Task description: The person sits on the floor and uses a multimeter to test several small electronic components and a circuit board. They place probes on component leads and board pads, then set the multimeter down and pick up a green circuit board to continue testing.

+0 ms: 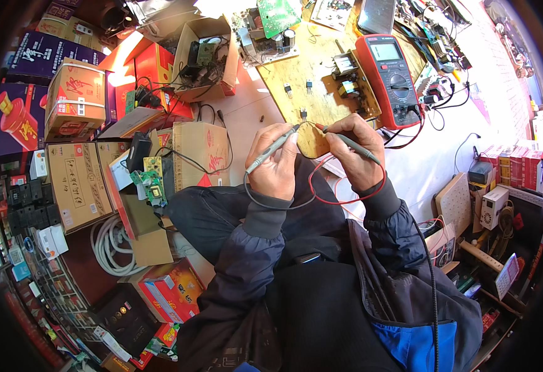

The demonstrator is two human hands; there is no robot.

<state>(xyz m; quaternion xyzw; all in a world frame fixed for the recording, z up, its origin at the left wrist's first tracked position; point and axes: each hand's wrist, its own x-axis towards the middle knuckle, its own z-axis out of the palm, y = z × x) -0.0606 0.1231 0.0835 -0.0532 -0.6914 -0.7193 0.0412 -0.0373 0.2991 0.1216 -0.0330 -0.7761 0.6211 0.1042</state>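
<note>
My left hand (275, 177) is closed on a grey test probe (272, 149) with a black lead. In my right hand (365, 167) is another grey test probe (353, 146), its lead red. Both probe tips point inward above the near edge of a yellow wooden board (318, 48); I cannot tell whether they touch anything. Just beyond the tips lies a small three-legged transistor (303, 114). Two similar transistors (288, 90) lie farther up the board. To their right is a red multimeter (389, 80) with a lit screen and a dial, leads plugged in at its lower end.
A circuit board with components (349, 77) sits against the multimeter. At the left stand cardboard boxes (79, 180), an open carton of parts (222, 77) and a coiled grey cable (111, 245). More boards, tools and cables crowd the far end; a shelf (501, 273) is at the right.
</note>
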